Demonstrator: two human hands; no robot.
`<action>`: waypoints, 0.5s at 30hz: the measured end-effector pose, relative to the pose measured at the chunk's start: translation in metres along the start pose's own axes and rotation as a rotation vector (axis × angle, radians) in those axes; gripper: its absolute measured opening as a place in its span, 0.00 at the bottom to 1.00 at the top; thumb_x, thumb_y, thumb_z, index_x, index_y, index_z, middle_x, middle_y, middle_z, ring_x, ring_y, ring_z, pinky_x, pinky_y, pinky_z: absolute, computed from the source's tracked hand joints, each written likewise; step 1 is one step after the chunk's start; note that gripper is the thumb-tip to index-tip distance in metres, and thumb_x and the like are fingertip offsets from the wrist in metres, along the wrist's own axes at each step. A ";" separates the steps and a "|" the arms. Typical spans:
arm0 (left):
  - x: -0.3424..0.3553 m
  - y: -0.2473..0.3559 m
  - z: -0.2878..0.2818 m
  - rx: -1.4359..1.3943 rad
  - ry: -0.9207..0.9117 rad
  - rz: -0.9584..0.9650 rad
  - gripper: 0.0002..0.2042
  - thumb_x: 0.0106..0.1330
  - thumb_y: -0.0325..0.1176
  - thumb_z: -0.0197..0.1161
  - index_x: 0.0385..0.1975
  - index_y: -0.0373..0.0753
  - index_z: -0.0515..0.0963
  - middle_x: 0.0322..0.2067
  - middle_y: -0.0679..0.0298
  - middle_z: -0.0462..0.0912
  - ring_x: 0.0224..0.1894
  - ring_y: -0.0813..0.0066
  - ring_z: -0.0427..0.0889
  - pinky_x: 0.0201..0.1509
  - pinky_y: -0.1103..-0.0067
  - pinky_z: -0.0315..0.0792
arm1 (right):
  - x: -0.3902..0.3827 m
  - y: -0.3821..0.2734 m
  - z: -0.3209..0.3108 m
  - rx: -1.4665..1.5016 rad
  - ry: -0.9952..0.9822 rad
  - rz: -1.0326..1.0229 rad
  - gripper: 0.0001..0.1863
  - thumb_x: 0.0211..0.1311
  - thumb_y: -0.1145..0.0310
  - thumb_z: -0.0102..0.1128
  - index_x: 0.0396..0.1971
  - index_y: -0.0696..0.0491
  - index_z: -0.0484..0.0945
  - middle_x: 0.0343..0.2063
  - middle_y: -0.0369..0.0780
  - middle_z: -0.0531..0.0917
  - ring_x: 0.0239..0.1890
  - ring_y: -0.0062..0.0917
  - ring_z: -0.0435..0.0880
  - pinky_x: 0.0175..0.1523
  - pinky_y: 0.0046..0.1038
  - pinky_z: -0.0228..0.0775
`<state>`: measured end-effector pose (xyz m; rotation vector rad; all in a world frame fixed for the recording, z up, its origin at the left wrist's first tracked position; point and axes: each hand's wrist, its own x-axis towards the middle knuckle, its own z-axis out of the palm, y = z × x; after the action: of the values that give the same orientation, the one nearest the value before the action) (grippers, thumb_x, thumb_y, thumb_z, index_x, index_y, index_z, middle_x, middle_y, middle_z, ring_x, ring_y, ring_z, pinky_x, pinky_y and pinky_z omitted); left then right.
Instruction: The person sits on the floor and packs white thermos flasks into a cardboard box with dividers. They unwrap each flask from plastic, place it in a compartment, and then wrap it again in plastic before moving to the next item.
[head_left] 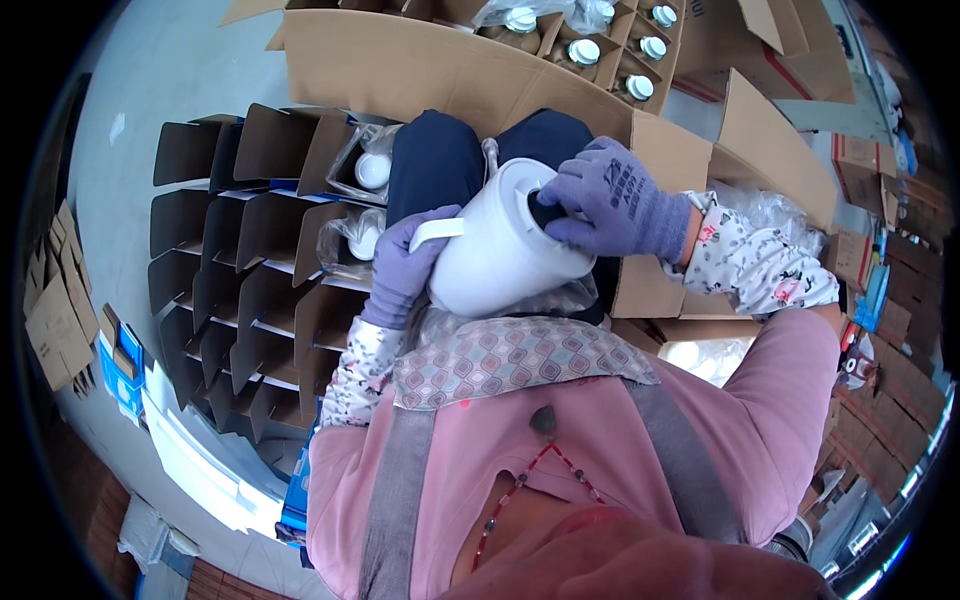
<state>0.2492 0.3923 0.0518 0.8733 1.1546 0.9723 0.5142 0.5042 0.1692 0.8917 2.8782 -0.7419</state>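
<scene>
A white cylindrical jug (505,245) lies tilted across my lap, its round end facing up and to the right. My gloved left hand (408,262) is closed around its white handle (436,232). At the jug's upper end is a dark round part (545,208), either an opening or a stopper; I cannot tell which. My gloved right hand (612,200) has its fingers curled over that dark part. Whatever they grip is mostly hidden by the fingers. Crumpled clear plastic (560,300) lies beneath the jug on my lap.
To the left stands a cardboard divider grid (240,225), with two plastic-wrapped white-topped items (373,170) in its cells. Ahead, a carton (450,75) holds several white-capped bottles (584,52). An open carton (670,165) with plastic wrap (765,215) sits to the right.
</scene>
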 end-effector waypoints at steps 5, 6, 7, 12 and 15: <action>-0.007 0.020 0.040 0.705 0.074 0.361 0.15 0.58 0.33 0.67 0.41 0.30 0.79 0.46 0.49 0.81 0.46 0.55 0.82 0.50 0.71 0.75 | -0.007 0.038 0.038 0.477 -0.311 0.695 0.22 0.59 0.50 0.56 0.27 0.58 0.79 0.22 0.44 0.81 0.27 0.35 0.81 0.36 0.34 0.72; -0.001 0.014 0.038 0.745 0.065 0.454 0.13 0.56 0.34 0.68 0.34 0.31 0.78 0.46 0.47 0.80 0.45 0.51 0.81 0.50 0.70 0.75 | -0.004 0.036 0.027 0.543 -0.332 0.761 0.22 0.58 0.50 0.57 0.26 0.57 0.80 0.21 0.45 0.81 0.25 0.31 0.81 0.36 0.32 0.72; 0.000 0.017 0.037 0.755 0.057 0.488 0.11 0.55 0.33 0.69 0.30 0.32 0.77 0.46 0.48 0.80 0.45 0.51 0.81 0.49 0.69 0.75 | 0.000 0.038 0.025 0.578 -0.393 0.782 0.22 0.57 0.50 0.60 0.26 0.58 0.80 0.21 0.44 0.81 0.25 0.29 0.81 0.36 0.31 0.73; 0.025 0.046 0.029 0.739 -0.175 0.612 0.22 0.48 0.38 0.72 0.42 0.34 0.80 0.47 0.48 0.77 0.47 0.49 0.78 0.50 0.65 0.73 | 0.060 0.141 -0.048 0.692 -0.107 0.293 0.13 0.59 0.61 0.61 0.37 0.55 0.82 0.32 0.38 0.85 0.34 0.24 0.83 0.42 0.27 0.75; 0.053 0.078 0.024 0.662 -0.407 0.700 0.18 0.47 0.40 0.73 0.34 0.36 0.81 0.47 0.48 0.77 0.46 0.49 0.78 0.49 0.64 0.73 | 0.130 0.291 -0.115 0.536 0.899 0.595 0.24 0.61 0.54 0.58 0.49 0.58 0.75 0.46 0.45 0.82 0.46 0.31 0.81 0.53 0.29 0.70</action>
<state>0.2671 0.4671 0.1114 2.0001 0.8150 0.8891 0.5751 0.8344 0.1228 2.5576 2.6834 -1.2900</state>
